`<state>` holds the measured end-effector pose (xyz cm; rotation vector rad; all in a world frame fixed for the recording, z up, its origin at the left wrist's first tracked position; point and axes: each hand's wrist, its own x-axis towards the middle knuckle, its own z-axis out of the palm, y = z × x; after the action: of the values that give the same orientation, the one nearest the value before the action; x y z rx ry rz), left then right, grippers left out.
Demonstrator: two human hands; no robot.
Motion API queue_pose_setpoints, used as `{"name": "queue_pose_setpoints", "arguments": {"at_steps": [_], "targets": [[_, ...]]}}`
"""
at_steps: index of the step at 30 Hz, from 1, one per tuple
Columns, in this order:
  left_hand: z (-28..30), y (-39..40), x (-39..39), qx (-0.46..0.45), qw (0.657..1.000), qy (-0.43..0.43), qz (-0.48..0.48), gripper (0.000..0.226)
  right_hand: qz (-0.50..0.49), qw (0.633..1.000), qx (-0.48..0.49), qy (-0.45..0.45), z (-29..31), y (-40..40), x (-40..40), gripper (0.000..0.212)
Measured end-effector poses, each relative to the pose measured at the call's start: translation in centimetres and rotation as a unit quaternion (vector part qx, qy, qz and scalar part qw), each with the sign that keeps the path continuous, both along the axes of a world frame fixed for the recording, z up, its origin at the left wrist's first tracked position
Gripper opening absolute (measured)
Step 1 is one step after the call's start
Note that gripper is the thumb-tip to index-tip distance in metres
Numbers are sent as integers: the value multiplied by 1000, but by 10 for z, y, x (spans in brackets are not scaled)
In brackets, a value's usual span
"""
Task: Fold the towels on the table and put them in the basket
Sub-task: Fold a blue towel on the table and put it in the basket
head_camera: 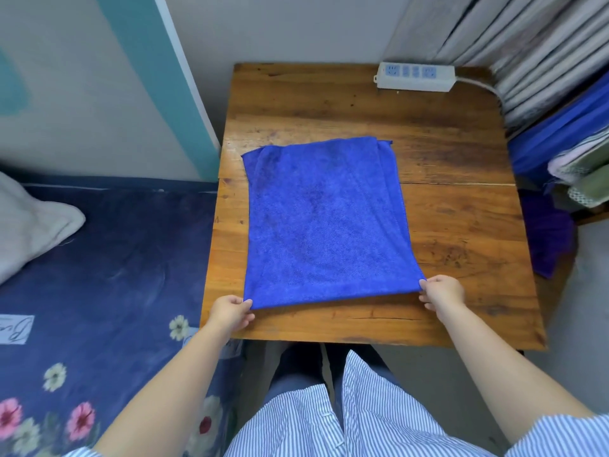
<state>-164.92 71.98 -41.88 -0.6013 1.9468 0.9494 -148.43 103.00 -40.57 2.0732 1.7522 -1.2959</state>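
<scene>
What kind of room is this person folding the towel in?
Most likely a bedroom in a home. A bed with a dark blue floral sheet and a white pillow sits right beside the small wooden table, grey curtains hang behind it, and folded cloths are stacked nearby.

Wooden table (461,225) beside floral bed (115,275)

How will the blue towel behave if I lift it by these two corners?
The towel will probably droop between the left hand and right hand; its doubled layers look soft. It seems light. The fuzzy pile likely drags on the table, not slides.
</scene>
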Motion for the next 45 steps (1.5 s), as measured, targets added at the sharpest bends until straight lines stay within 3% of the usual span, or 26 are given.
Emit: {"name": "queue_pose_setpoints", "arguments": {"at_steps": [4, 8, 11, 15, 20, 21, 23, 25, 28, 31, 34, 36, 38, 39, 42, 45], "targets": [[23, 15, -24, 28, 998, 42, 44, 24, 31, 999, 25, 29, 20, 14, -29, 34], [62, 52, -80, 41, 984, 146, 90, 22, 72, 989, 78, 102, 64, 39, -94, 28], [113, 98, -128, 77, 961, 241, 110, 18, 109, 967, 121, 197, 110, 59, -165, 18], [204, 157, -193, 134, 907, 386, 100, 33, 150, 909, 198, 334, 190, 86, -248, 33], [275, 168, -242, 158, 817, 539, 130, 6, 81, 840, 233, 483, 281, 107, -279, 25], [282, 166, -242, 158, 805, 552, 147, 10, 58, 831, 237, 500, 290, 109, -276, 29], [284, 159, -237, 154, 799, 556, 168, 16, 30, 825, 239, 511, 296, 112, -267, 32], [273, 150, -228, 127, 813, 545, 161, 7, 21, 831, 225, 508, 283, 119, -253, 31], [246, 134, -214, 81, 855, 502, 102, 3, 15, 862, 198, 466, 246, 126, -227, 32], [218, 124, -196, 35, 901, 433, 19, 13, 21, 898, 169, 405, 203, 123, -196, 34], [184, 112, -167, -9, 934, 351, -63, 29, 50, 935, 170, 308, 161, 108, -156, 33], [157, 98, -144, -39, 943, 303, -133, 23, 98, 953, 173, 227, 134, 91, -124, 33], [130, 85, -123, -81, 931, 265, -239, 13, 170, 962, 155, 146, 112, 72, -93, 30], [117, 79, -114, -104, 913, 250, -305, 22, 201, 965, 135, 102, 103, 64, -78, 25], [85, 67, -87, -148, 835, 163, -504, 18, 300, 948, 89, -51, 72, 45, -43, 24], [67, 60, -66, -188, 779, 89, -592, 10, 358, 918, 52, -161, 47, 30, -20, 18]]}}
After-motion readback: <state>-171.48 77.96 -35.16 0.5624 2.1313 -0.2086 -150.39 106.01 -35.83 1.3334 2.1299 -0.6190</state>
